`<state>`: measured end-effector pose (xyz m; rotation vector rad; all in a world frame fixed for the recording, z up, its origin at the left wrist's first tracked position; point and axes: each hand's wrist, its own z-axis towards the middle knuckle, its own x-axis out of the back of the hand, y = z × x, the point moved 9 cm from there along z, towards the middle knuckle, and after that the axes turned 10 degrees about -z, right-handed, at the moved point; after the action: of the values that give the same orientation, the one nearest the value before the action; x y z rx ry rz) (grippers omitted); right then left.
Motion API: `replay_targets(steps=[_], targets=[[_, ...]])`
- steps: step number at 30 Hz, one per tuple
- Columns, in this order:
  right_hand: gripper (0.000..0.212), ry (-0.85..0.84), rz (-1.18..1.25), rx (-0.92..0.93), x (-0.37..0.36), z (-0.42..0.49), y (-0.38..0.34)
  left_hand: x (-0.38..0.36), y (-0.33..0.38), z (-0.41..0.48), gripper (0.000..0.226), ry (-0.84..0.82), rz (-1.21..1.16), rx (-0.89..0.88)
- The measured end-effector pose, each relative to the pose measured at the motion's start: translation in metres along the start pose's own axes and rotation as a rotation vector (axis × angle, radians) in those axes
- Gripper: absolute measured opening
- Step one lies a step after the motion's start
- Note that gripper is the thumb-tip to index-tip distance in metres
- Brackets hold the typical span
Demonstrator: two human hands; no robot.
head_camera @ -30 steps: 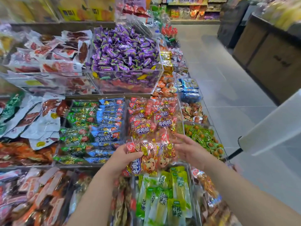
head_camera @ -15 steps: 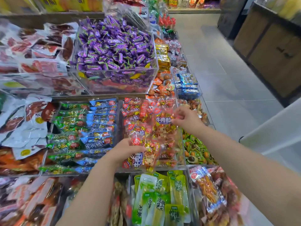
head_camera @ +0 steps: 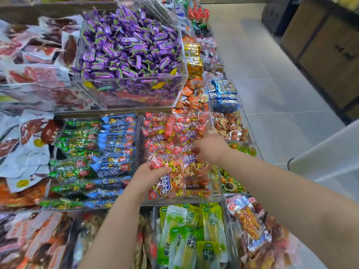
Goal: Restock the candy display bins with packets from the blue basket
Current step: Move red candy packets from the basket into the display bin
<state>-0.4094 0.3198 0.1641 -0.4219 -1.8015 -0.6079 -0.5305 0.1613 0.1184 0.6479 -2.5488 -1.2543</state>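
Note:
A clear bin (head_camera: 214, 198) in the middle row holds several red candy packets (head_camera: 167, 131). My left hand (head_camera: 149, 176) grips the near end of a red packet (head_camera: 171, 183) that lies over the bin's front. My right hand (head_camera: 210, 148) rests on the packets further back in the same bin, fingers curled on the far end of a red packet. The blue basket is out of view.
Left of the red bin sits a bin of green and blue packets (head_camera: 93, 158). Behind it stands a tall clear bin of purple candies (head_camera: 128, 49). Green packets (head_camera: 190, 235) fill the near bin. A tiled aisle (head_camera: 272, 90) runs along the right.
Both hands have carried the red packet forward and down onto the red bin. My right hand slid toward the bin's middle; my left hand stays on the packet's near end.

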Motion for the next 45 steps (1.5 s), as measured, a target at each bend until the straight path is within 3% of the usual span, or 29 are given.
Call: replay_targets(steps=[5,9,12,17,23,27,32,35,37,39,42,43,45], targets=[[0.062,0.036,0.297,-0.086,0.008,-0.006,0.009,0.006,0.003,-0.012,0.032,-0.096,-0.021,0.031],[0.05,0.193,0.508,-0.005,0.024,-0.012,-0.01,0.01,0.006,-0.026,0.028,-0.159,0.096,-0.02],[0.042,0.139,0.382,0.082,0.025,0.003,-0.04,0.021,0.003,-0.035,0.033,-0.118,0.262,-0.047],[0.049,0.105,0.038,0.077,0.025,0.032,-0.067,0.043,-0.008,-0.05,0.031,-0.075,0.26,-0.061],[0.024,0.257,0.17,0.197,0.058,0.047,-0.095,0.071,-0.013,-0.058,0.043,-0.005,0.223,-0.054],[0.019,0.088,0.173,0.184,0.046,0.06,-0.111,0.069,-0.005,-0.056,0.02,0.001,0.28,-0.107],[0.03,-0.012,0.253,0.075,0.033,0.06,-0.086,0.061,0.008,-0.051,0.046,0.033,0.326,-0.14],[0.045,0.123,0.418,0.089,0.051,0.042,-0.072,0.052,0.018,-0.05,0.041,0.0,0.356,-0.152],[0.037,0.192,0.688,0.087,0.064,0.022,-0.059,0.043,0.026,-0.047,0.035,-0.034,0.373,-0.165],[0.023,0.038,0.951,0.141,0.061,0.001,-0.055,0.028,0.038,-0.044,0.036,-0.066,0.427,-0.192],[0.03,-0.237,0.962,0.253,0.05,-0.032,-0.06,-0.001,0.059,-0.038,0.05,-0.126,0.478,-0.241],[0.031,-0.232,0.929,0.24,0.048,-0.038,-0.053,-0.009,0.063,-0.036,0.06,-0.155,0.458,-0.233],[0.022,-0.154,0.969,0.179,0.045,-0.044,-0.031,-0.018,0.063,-0.03,0.059,-0.225,0.403,-0.191]])
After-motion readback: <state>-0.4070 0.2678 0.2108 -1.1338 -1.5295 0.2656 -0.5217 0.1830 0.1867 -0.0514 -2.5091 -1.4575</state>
